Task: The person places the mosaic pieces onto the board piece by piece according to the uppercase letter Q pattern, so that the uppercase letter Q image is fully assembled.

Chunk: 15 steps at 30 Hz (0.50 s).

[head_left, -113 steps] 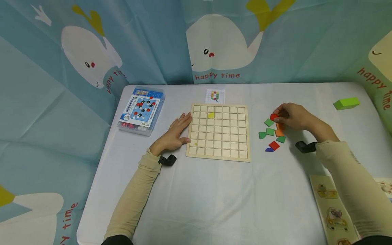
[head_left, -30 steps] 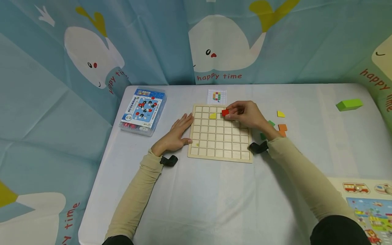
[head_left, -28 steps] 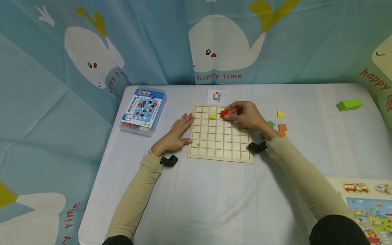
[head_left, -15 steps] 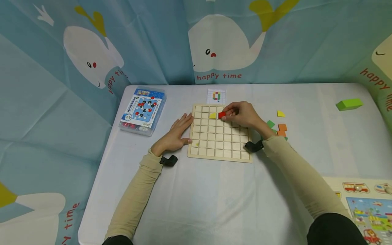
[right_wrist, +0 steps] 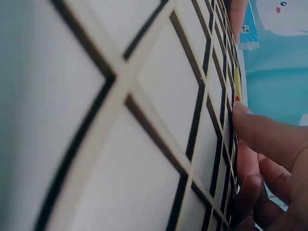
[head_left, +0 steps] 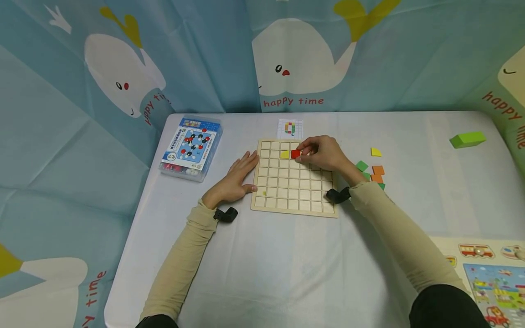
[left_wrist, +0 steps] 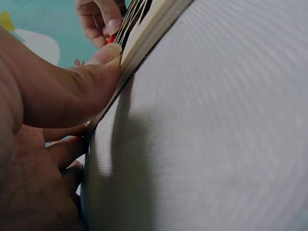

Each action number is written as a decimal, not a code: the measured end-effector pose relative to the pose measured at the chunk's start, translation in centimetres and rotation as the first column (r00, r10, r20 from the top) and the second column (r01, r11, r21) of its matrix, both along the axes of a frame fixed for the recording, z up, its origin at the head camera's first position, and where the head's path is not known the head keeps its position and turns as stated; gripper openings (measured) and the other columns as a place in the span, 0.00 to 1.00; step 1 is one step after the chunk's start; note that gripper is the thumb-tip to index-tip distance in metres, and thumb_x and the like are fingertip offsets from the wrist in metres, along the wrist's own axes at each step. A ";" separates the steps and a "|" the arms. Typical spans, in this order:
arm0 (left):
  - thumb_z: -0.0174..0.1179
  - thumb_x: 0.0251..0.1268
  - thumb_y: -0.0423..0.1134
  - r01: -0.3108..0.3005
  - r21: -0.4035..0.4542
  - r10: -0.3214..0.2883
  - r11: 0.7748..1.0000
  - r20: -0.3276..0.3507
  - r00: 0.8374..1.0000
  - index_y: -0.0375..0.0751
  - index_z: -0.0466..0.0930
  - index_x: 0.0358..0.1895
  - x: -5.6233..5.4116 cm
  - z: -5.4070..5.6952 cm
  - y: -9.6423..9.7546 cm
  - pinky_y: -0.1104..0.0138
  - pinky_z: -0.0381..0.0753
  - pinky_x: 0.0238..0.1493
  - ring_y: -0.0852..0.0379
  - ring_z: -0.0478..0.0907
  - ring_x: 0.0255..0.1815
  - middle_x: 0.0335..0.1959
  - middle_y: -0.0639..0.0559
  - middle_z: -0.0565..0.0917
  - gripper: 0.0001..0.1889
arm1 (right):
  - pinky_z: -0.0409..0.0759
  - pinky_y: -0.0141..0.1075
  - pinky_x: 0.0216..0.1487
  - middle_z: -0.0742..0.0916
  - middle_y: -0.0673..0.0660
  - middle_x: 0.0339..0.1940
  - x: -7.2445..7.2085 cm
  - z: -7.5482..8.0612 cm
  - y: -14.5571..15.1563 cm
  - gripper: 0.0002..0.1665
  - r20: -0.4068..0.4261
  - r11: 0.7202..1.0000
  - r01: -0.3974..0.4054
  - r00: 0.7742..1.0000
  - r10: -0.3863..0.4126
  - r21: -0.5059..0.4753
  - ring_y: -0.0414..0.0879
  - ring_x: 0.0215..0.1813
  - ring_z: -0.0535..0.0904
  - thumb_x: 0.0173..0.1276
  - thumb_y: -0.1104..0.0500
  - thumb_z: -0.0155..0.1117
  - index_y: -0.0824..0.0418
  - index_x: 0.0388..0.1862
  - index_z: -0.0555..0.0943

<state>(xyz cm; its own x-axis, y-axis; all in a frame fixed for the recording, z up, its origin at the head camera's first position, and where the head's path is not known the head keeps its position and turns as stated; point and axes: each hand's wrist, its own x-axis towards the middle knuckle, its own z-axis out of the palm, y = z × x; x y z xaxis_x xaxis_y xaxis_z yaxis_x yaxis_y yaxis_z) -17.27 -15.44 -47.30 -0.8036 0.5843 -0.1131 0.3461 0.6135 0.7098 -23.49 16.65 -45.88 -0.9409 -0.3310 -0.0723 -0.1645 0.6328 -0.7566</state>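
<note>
A wooden grid board (head_left: 293,213) lies in the middle of the table, divided into small square cells. In its second row sits a yellow tile (head_left: 285,155). Just right of that, my right hand (head_left: 321,151) pinches a red square tile (head_left: 295,154) at the neighbouring cell; whether it lies fully in the cell I cannot tell. The right wrist view shows the thumb (right_wrist: 269,134) against the red tile's edge, low over the grid. My left hand (head_left: 234,180) rests against the board's left edge with fingers extended, its thumb (left_wrist: 77,91) touching the rim in the left wrist view.
Right of the board lie a yellow piece (head_left: 375,152), orange squares (head_left: 378,170) and green pieces (head_left: 362,166), partly behind the right wrist. A pattern card (head_left: 290,129) lies behind the board. Further out are a plastic case (head_left: 191,148), a green block (head_left: 468,140) and a picture puzzle (head_left: 494,284).
My right hand has picked up the red tile from the loose pieces and carried it left to the board, then down beside the yellow tile. My left hand has stayed at the board's edge.
</note>
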 end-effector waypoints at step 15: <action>0.65 0.70 0.34 0.001 0.019 -0.001 1.000 -0.010 1.000 0.32 0.47 0.86 -0.1 -0.2 -0.2 0.50 0.30 0.90 0.42 0.34 0.91 0.90 0.40 0.44 0.47 | 0.72 0.33 0.36 0.90 0.58 0.36 -0.1 -0.1 0.0 0.13 0.014 1.000 0.004 1.000 -0.003 -0.013 0.47 0.33 0.78 0.65 0.58 0.79 0.60 0.47 0.91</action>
